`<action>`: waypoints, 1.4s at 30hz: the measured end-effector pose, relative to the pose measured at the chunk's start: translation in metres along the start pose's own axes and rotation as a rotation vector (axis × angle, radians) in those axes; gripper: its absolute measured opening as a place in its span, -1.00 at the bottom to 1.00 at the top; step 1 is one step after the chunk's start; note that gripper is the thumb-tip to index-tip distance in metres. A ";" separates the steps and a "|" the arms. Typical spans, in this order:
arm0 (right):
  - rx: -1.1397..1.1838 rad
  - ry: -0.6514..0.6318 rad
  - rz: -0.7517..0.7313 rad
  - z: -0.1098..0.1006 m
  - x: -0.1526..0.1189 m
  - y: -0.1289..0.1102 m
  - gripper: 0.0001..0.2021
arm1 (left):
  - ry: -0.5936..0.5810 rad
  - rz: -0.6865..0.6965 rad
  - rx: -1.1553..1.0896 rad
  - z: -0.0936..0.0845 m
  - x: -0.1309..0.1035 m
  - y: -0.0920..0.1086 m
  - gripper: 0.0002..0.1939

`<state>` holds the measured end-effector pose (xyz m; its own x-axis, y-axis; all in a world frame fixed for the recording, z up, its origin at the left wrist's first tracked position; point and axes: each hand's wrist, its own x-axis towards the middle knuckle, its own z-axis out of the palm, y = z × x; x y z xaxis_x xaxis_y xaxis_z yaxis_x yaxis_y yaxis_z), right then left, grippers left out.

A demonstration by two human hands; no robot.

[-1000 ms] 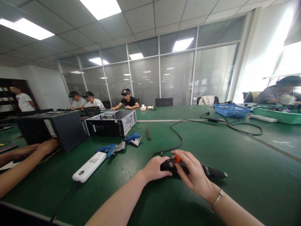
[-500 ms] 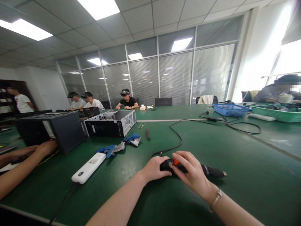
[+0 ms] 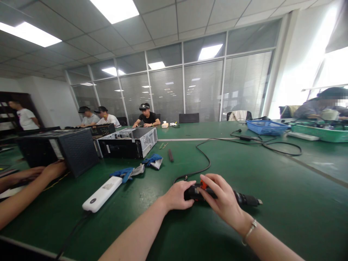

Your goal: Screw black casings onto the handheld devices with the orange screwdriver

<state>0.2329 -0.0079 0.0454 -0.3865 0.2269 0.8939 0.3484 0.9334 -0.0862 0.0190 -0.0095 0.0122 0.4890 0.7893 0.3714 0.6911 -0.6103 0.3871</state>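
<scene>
To our right we can pass low over the green tabletop [image 3: 299,181], beyond the black power tool's [image 3: 246,198] tip; farther off, the looped black cable [image 3: 209,159] and blue basket [image 3: 266,127] obstruct us; leftward, the white elongated device [image 3: 102,194], blue-and-grey gloves [image 3: 126,174] and open computer case [image 3: 123,148] block low passage.

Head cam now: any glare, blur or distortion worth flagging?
Head view: window blown out, ceiling light clipped.
Head view: reflections in the glass wall, patchy sheen on the table.
Head view: wide-angle stretch towards the edges, person at far right soft.
Head view: hands readable, black tool low-contrast.
</scene>
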 end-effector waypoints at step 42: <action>0.024 0.022 0.062 0.000 0.001 -0.001 -0.51 | -0.016 -0.003 0.002 -0.002 0.000 0.003 -0.31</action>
<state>0.2319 -0.0085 0.0461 -0.3460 0.2783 0.8960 0.3501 0.9243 -0.1519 0.0201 -0.0109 0.0149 0.4953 0.7923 0.3562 0.6938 -0.6076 0.3867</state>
